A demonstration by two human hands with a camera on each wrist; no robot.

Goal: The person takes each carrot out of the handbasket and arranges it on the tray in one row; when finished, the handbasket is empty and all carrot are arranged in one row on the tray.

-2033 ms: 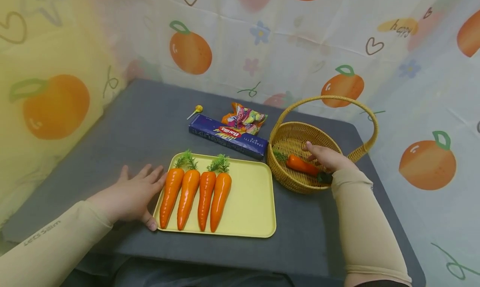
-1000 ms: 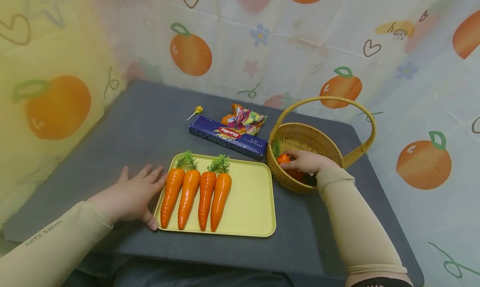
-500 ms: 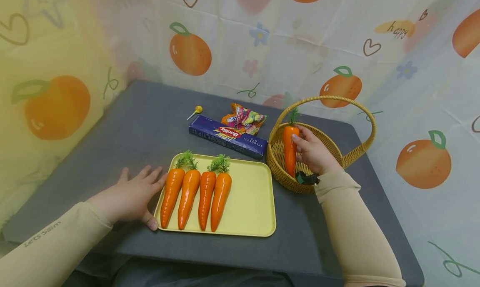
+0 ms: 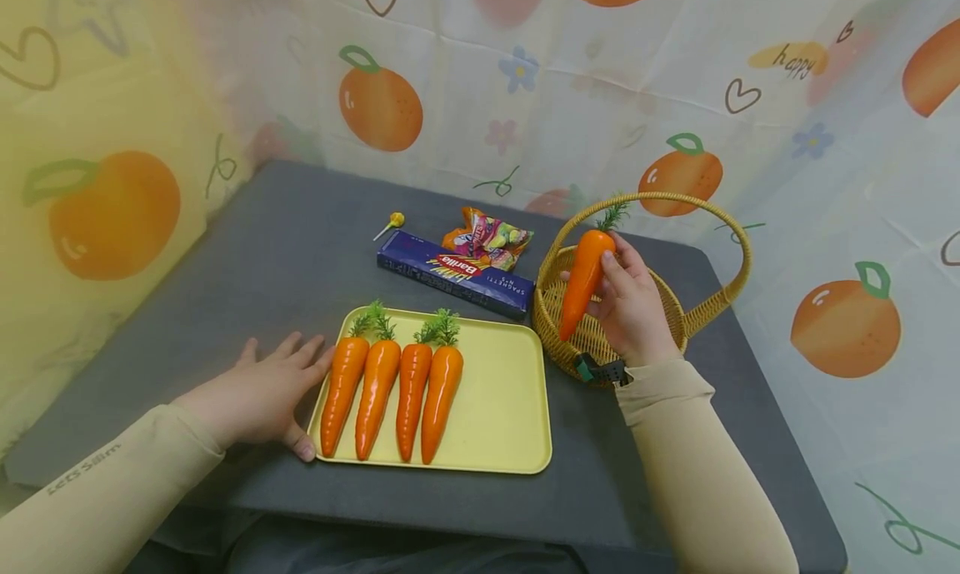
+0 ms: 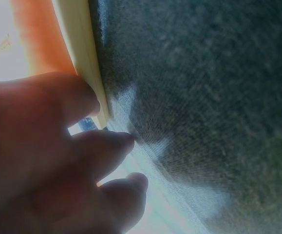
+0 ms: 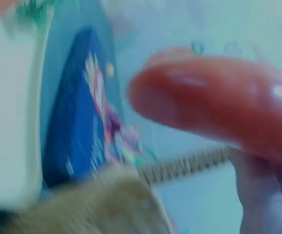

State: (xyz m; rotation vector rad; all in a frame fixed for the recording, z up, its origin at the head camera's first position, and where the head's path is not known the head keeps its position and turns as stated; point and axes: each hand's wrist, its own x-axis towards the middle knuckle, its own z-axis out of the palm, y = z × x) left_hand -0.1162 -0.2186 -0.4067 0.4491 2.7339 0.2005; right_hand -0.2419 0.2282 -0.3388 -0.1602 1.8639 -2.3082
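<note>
An orange toy-like carrot (image 4: 585, 278) with a green leafy top is gripped by my right hand (image 4: 633, 299), tilted with its tip down over the wicker basket (image 4: 551, 332). In the right wrist view the same carrot (image 6: 214, 100) fills the right side, blurred, with fingers under it. My left hand (image 4: 266, 386) lies spread at the left edge of the yellow tray (image 4: 502, 399). Several carrots (image 4: 375, 399) lie side by side on the tray's left half, leafy ends away from me. The left wrist view shows my left fingers (image 5: 102, 151) at the tray's rim (image 5: 84, 53).
Behind the tray lies a blue spaghetti box (image 4: 453, 274), touching or nearly touching the basket. A bright candy bag (image 4: 491, 237) and a yellow lollipop (image 4: 395, 220) lie behind it. The basket's tall handle (image 4: 660, 196) arches over its opening. A patterned curtain (image 4: 450, 99) hangs behind the table.
My right hand reached down into the basket, took hold of the carrot lying there and lifted it, tilting its tip toward the tray side. The left hand and tray have stayed put.
</note>
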